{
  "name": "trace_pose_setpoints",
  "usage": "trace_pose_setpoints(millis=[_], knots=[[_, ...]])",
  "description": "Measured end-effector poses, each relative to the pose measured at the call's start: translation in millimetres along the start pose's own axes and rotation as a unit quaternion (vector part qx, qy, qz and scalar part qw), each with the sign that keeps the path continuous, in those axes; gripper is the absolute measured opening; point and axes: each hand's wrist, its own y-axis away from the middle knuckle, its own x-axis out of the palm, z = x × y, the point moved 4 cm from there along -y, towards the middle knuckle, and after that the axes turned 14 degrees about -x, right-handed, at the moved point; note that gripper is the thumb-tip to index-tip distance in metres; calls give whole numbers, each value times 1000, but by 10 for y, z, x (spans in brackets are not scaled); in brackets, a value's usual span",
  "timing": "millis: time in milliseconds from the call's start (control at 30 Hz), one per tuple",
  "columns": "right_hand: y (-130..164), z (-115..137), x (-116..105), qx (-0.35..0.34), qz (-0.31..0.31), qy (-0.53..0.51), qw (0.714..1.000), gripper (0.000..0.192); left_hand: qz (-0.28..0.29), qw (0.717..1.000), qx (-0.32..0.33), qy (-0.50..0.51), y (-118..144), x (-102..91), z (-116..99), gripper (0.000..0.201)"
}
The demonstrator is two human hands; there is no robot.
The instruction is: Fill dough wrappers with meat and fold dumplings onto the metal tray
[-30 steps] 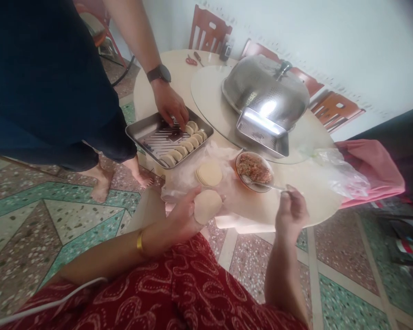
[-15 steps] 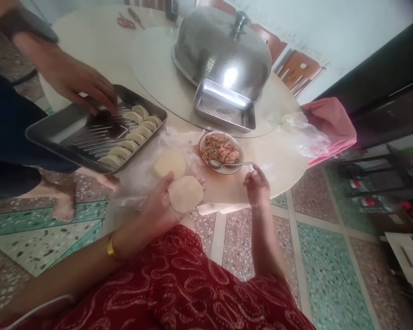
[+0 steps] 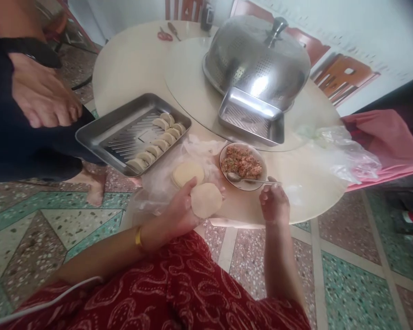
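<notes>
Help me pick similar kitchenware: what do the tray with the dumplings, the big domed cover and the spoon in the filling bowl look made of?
The tray looks like brushed stainless steel: grey, ridged, with dull reflections. The domed cover seems to be polished steel, mirror-bright and perforated. The spoon looks like shiny metal, probably steel too.

Soft daylight is filling the scene — bright and even, casting only faint shadows. A hot glare is flashing off the steel cover point(image 3: 258, 64) and the tray point(image 3: 248, 117) beneath it. Edges are bending and darkening — the top right corner especially.
</notes>
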Motion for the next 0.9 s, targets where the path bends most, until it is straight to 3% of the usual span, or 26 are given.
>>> trace_pose_setpoints(millis=[100, 200, 300, 367, 533, 733, 900], knots=[[59, 66, 18, -96, -4, 68, 993, 42, -3, 1000, 5, 15, 19, 26, -78, 50], [116, 142, 79, -178, 8, 146, 973, 40, -13, 996, 79, 28, 133, 84, -279, 48], [117, 185, 173, -216, 19, 191, 957, 41, -39, 985, 166, 27, 299, 127, -487, 51], [90, 197, 240, -224, 27, 211, 951, 43, -53, 981, 183, 25, 359, 136, -546, 53], [64, 284, 282, -251, 53, 271, 928, 40, -63, 989, 133, 5, 241, 119, -433, 52], [253, 476, 272, -366, 90, 369, 850, 22, -11, 998, 51, -21, 10, 63, -246, 59], [313, 465, 537, -450, 135, 399, 787, 26, 34, 998, 31, -30, -11, 13, -199, 58]])
